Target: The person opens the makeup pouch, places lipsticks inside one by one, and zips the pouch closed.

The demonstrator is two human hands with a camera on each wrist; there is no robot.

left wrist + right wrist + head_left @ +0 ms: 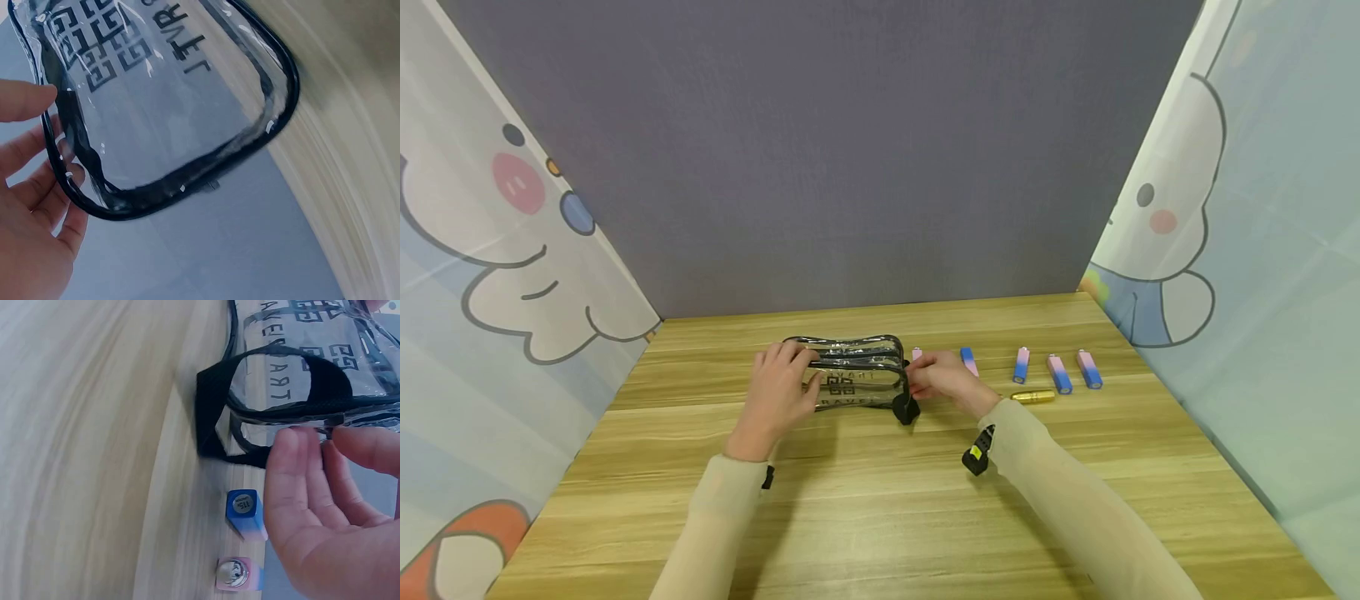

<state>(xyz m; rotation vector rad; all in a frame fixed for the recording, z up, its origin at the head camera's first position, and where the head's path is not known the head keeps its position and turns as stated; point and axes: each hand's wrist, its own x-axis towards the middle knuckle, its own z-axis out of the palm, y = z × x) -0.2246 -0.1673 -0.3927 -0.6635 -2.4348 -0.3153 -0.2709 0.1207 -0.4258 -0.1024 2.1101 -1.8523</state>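
A clear pouch point(857, 379) with black piping and black lettering stands on the wooden table. My left hand point(781, 390) holds its upper left edge; in the left wrist view the thumb lies on one side of the piping and the fingers point(47, 194) on the other. At the opposite end, my right hand point(946, 379) pinches the pouch's top seam between thumb and fingertips, beside the black strap loop point(212, 419). What exactly sits between those fingertips is mostly hidden. Close under this hand are a blue-ended tube point(244, 503) and a pink-ended tube point(234, 573).
Several pink-and-blue lipstick-like tubes, such as this one point(1021, 365), lie to the right of the pouch. A gold tube point(1033, 397) lies nearer, by the right sleeve. A grey panel point(850, 167) rises behind the wooden table point(865, 517); printed curtains point(1262, 250) hang on both sides.
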